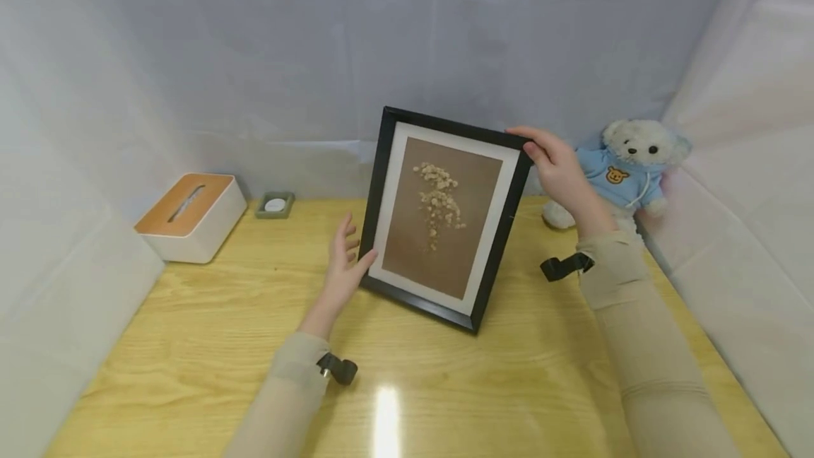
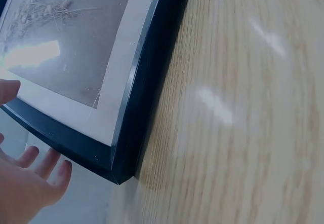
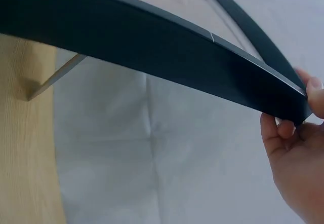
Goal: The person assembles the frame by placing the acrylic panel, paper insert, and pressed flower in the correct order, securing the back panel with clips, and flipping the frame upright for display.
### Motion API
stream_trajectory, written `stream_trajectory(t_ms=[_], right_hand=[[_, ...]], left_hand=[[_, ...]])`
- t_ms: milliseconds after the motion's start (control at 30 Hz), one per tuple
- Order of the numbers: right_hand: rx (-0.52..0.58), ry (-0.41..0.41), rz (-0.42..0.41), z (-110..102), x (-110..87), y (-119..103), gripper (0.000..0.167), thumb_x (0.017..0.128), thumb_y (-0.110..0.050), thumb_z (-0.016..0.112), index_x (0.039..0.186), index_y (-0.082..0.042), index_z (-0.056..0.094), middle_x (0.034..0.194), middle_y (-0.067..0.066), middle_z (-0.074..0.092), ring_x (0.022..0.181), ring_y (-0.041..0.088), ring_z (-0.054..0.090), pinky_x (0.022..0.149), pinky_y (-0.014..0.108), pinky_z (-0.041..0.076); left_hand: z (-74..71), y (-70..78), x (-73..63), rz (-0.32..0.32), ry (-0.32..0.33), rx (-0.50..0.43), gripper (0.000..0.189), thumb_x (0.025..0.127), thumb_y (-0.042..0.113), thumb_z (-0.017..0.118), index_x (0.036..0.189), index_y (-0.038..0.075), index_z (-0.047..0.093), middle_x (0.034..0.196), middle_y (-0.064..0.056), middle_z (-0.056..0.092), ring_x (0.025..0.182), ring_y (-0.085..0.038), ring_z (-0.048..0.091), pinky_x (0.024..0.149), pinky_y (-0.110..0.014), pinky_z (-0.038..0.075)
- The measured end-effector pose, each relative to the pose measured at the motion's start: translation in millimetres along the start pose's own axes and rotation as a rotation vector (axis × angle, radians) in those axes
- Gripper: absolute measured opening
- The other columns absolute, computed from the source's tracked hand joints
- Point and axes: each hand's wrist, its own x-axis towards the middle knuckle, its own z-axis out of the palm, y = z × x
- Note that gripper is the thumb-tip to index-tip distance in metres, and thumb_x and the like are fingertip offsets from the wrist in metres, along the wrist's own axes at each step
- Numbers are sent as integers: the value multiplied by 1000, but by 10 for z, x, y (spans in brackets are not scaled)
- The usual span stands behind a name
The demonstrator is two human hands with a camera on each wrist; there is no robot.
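Note:
A black picture frame [image 1: 439,221] with a white mat and a dried-flower picture leans back at a slant on the table. Behind it, the right wrist view shows a thin support leg [image 3: 58,77] reaching the tabletop. My right hand [image 1: 562,172] pinches the frame's upper right corner, thumb in front and fingers behind. At the lower left edge is my left hand [image 1: 343,267], fingers spread. Its thumb [image 2: 7,89] lies over the front side, while the fingers [image 2: 50,163] are beside the edge; whether they touch it cannot be told.
On the left of the wooden table [image 1: 210,345] stands a white tissue box [image 1: 203,232] with an orange-brown lid. Near it lies a small grey-green square dish [image 1: 275,214] with a white round piece. A white teddy bear [image 1: 626,168] in a blue hoodie sits at the back right. Pale sheets enclose the table.

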Motion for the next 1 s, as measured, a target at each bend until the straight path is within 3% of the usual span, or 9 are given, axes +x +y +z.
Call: stream_trajectory(t_ms=[100,333,467,567,667,733,800,900,1000], right_hand=[[50,-20,16,28,99,54,37,103,-21,39,135,-12,54,143,11,44,133,27,37,106,49,33],[130,-64,66,57,205,58,37,103,-18,39,136,-12,53,146,6,40,137,22,31,109,48,30],[161,-55,65,92,230,40,37,103,-18,40,136,-12,53,145,6,42,133,21,36,106,44,33],[200,-1,75,137,200,-19,38,102,-20,42,138,-11,52,129,11,52,112,20,49,91,34,40],[233,61,94,189,130,-94,42,102,-22,44,143,-13,46,124,15,51,94,21,48,77,30,38],[251,78,116,222,69,-139,47,101,-22,46,148,-17,39,134,14,46,100,21,48,81,29,40],[284,79,143,255,22,-130,54,100,-21,47,151,-21,30,151,9,32,120,21,44,95,31,39],[329,74,172,280,-30,-110,61,100,-20,48,154,-23,19,158,3,15,139,24,24,111,39,27],[356,48,167,280,-52,-99,65,100,-21,47,154,-22,12,159,4,7,143,29,15,114,44,21]], left_hand=[[2,-18,33,-10,-3,3,76,93,1,58,151,0,8,144,-32,19,125,-51,31,105,-62,26],[9,-33,112,-75,-4,21,73,98,7,52,153,6,5,154,-23,13,129,-46,28,104,-59,29],[25,-86,132,-3,14,51,60,102,5,41,152,2,9,157,-20,9,137,-42,19,110,-56,21],[34,-216,138,77,65,69,54,102,2,36,151,-1,13,155,-23,13,139,-38,17,113,-53,18],[43,-397,147,136,132,80,52,102,3,36,151,1,18,139,-31,32,122,-37,34,101,-50,32],[53,-504,153,162,171,102,51,102,5,38,151,4,23,123,-29,39,106,-32,36,90,-44,36],[62,-532,141,178,193,132,49,101,6,40,149,5,28,113,-27,41,98,-29,35,83,-41,36],[67,-533,127,192,190,145,48,102,6,39,149,6,31,136,-23,41,120,-29,38,101,-41,34],[52,-513,117,199,172,132,49,102,4,36,150,6,28,152,-15,30,138,-28,27,114,-41,22]])
